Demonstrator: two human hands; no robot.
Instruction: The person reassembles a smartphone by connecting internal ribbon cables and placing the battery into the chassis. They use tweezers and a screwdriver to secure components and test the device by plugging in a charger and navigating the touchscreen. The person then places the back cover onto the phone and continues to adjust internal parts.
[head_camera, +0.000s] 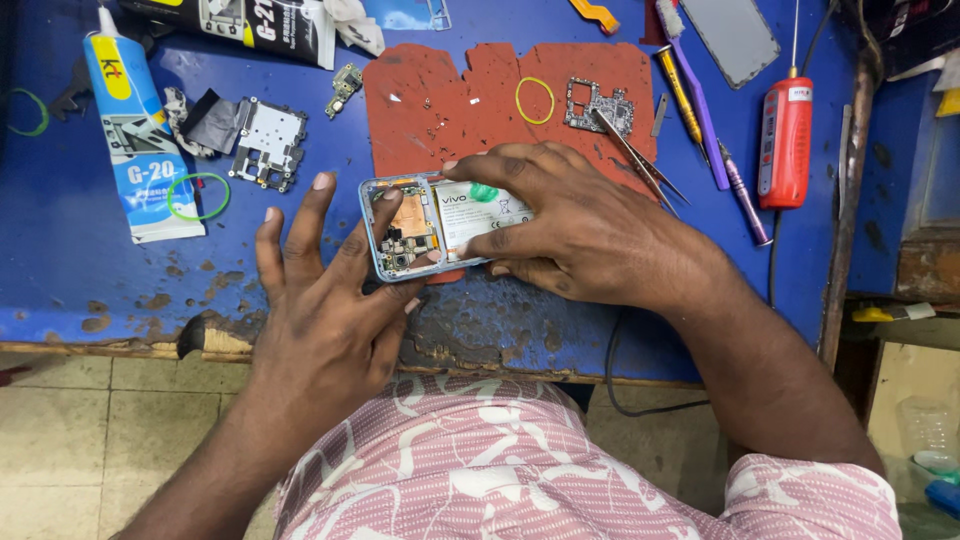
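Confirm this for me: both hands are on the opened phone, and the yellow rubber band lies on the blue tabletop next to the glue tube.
Not quite. Both the left hand and right hand are on the opened phone, but the yellow rubber band lies on the red mat, as the head view shows. The band beside the glue tube is green.
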